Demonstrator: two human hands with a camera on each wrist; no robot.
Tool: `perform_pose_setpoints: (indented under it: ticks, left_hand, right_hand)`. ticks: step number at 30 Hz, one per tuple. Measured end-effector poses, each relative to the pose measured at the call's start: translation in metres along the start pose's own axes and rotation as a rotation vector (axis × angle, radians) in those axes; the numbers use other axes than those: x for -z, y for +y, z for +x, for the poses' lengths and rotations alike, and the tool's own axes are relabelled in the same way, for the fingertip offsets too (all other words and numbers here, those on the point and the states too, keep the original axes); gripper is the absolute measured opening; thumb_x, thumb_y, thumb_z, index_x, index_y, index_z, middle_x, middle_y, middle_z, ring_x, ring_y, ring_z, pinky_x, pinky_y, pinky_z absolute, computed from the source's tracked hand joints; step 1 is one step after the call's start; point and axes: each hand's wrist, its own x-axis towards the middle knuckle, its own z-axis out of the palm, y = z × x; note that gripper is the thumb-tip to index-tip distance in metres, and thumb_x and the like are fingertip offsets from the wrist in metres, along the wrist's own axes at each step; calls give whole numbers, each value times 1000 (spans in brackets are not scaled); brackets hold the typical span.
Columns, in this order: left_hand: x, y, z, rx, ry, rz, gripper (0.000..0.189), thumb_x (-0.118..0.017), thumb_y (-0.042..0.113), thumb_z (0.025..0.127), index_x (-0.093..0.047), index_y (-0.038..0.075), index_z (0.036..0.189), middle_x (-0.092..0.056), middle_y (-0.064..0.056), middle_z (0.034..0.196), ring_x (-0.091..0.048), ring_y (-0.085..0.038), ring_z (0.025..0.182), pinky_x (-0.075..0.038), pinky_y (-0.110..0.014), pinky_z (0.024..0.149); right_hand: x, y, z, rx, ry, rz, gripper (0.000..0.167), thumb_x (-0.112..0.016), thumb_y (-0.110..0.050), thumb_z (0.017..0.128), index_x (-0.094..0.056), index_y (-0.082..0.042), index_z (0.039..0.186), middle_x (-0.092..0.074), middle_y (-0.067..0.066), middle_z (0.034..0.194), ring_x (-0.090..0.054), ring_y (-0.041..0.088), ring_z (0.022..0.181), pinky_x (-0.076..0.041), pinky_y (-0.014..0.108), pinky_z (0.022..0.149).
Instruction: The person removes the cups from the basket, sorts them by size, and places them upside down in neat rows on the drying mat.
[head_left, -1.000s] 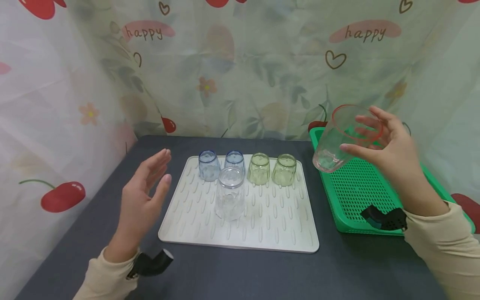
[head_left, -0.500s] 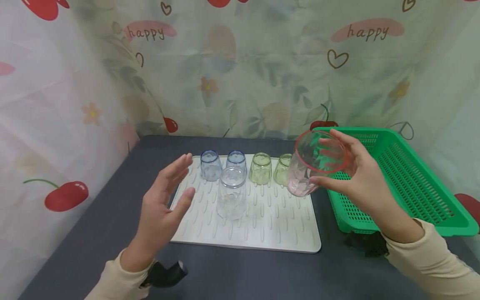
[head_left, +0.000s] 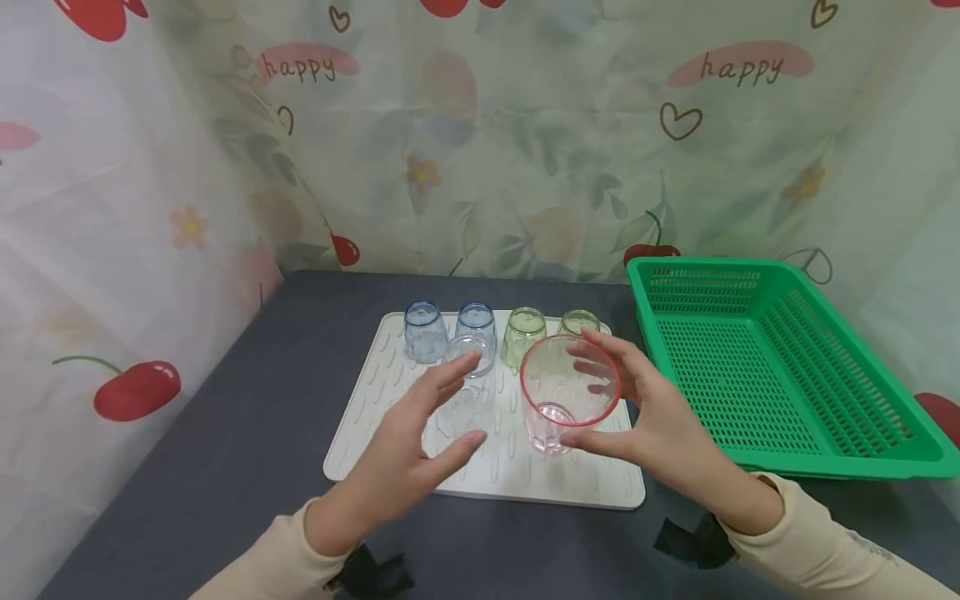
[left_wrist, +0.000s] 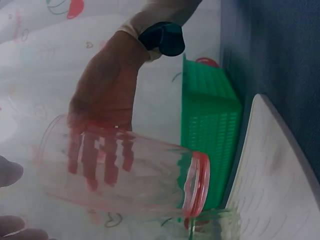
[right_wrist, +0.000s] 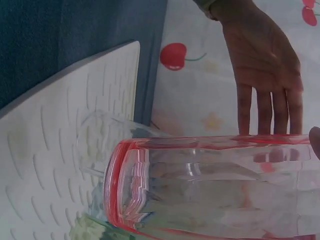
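My right hand (head_left: 671, 425) grips a tall pink-tinted drinking glass (head_left: 549, 435) near its red rim, thumb on the near side and fingers on the far side. The glass is held with its mouth up and tipped towards me, above the right part of a white ribbed drying mat (head_left: 367, 412). My left hand (head_left: 390, 471) is raised over the mat's left front with spread, fairly straight fingers, holding nothing. It partly hides a tall clear glass (head_left: 459, 412) standing upside down. In the right wrist view, the pink glass (right_wrist: 200, 185) covers the left hand's fingertips.
Behind, upside down on the mat, stand two blue glasses (head_left: 424, 335) and two green glasses (head_left: 522, 336), the right green one partly hidden. A green perforated basket (head_left: 791, 467) sits to the right on the dark table (head_left: 225, 392). Printed curtains (head_left: 510, 125) enclose the back and sides.
My right hand has carried the pink glass left and down, from over the green basket to over the mat. My left hand has moved right, towards the clear glass.
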Motion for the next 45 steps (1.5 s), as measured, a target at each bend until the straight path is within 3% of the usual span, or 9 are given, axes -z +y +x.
perform_pose_setpoints:
  ticks: [8,22,32,37,42,45]
  left_hand:
    - [-22,-5,-4,22,-107,-56,74,-74,11,85,-35,7,147,-43,-10,148,-44,-23,135,-41,-36,107]
    - [-33,-5,-7,102,-136,-58,93,-87,20,72,-34,14,148,-47,-2,143,-48,-15,130,-46,-32,102]
    - [-30,-5,-4,7,-77,-59,86,-88,22,69,-43,9,141,-56,-5,128,-56,-15,115,-52,-32,94]
    - [-26,0,-2,4,-41,-131,84,-87,15,67,-45,9,140,-58,-7,128,-57,-18,117,-51,-35,96]
    - [-21,6,3,-12,-16,-288,82,-84,4,66,-45,5,139,-56,-14,131,-58,-25,120,-50,-37,98]
    - [-16,10,7,-27,1,-378,82,-82,0,66,-44,2,139,-55,-17,132,-57,-28,121,-49,-38,100]
  right_hand:
    - [-21,5,-11,31,-63,5,97,-90,-17,66,-37,-22,147,-56,0,137,-58,12,117,-54,30,89]
    - [-37,8,-20,-38,-144,15,93,-89,-30,67,-38,-24,145,-54,-2,141,-57,14,120,-53,36,92]
    - [-39,5,-21,-18,-157,42,93,-88,-28,69,-35,-28,145,-52,-4,141,-55,14,120,-53,34,92]
    - [-41,6,-22,56,-131,74,94,-88,-22,69,-34,-28,146,-55,-2,137,-53,14,122,-50,37,96]
    - [-44,10,-25,36,-149,112,86,-86,-23,72,-38,-29,144,-57,-5,133,-54,11,121,-48,48,97]
    - [-45,13,-26,43,-172,138,83,-85,-23,74,-39,-27,143,-58,-7,132,-54,13,121,-48,48,97]
